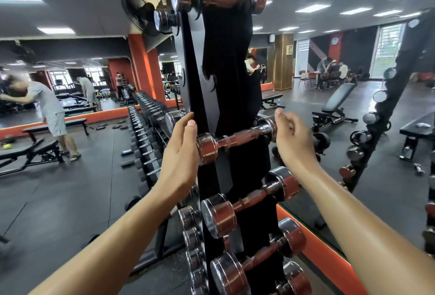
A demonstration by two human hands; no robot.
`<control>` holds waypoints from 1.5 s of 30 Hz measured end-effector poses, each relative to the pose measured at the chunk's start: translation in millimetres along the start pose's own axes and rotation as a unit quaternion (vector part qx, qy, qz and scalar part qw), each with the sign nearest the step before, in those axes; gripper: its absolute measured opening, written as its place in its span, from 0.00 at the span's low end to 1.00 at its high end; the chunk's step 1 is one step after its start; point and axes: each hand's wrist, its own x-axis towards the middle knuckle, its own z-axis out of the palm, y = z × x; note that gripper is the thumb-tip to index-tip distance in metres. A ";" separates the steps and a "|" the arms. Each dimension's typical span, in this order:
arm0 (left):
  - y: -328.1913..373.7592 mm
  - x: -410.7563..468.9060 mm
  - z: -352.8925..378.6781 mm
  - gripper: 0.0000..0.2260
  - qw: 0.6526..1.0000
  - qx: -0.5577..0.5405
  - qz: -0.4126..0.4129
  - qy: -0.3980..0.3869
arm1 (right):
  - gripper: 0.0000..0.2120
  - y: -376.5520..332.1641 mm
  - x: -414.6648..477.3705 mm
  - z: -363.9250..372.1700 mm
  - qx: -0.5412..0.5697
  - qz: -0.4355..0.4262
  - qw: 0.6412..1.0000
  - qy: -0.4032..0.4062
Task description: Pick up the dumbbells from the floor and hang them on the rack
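Head view looks forward, slightly down; close before the rack [195,64].

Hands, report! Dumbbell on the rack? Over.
Left hand open against dumbbell end; right hand loosely curled by other end. Dumbbell seated on rack. Nothing blocking.

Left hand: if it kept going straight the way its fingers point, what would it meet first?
Probably the rack: its black upright stands right ahead of the left hand, perhaps already touching; depth is unclear.

It was a gym: a tall rack [226,54] of chrome dumbbells [219,214] at centre, weight benches [339,101] either side, a wall mirror [77,76] at left.
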 end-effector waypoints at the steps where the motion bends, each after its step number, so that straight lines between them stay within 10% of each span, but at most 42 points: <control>1: 0.8 -1.2 -3.4 0.22 1.000 0.007 0.016 -0.001 | 0.15 -4.5 -5.5 -2.0 -0.011 -0.021 1.000 0.019; 11: 25.5 -29.6 -96.0 0.22 0.984 0.060 0.165 0.012 | 0.32 -107.1 -85.0 23.4 -0.177 -0.267 0.947 0.031; 19: -8.3 -95.3 -302.9 0.24 0.955 0.196 0.206 0.084 | 0.33 -183.4 -208.8 191.0 -0.158 -0.373 0.908 -0.104; 30: -70.7 -235.6 -629.4 0.33 0.871 0.430 -0.083 0.223 | 0.40 -280.0 -407.9 449.3 -0.069 -0.352 0.855 -0.374; 45: -166.6 -358.8 -855.0 0.30 0.711 0.524 -0.341 0.322 | 0.39 -327.6 -620.5 726.1 0.010 -0.389 0.705 -0.593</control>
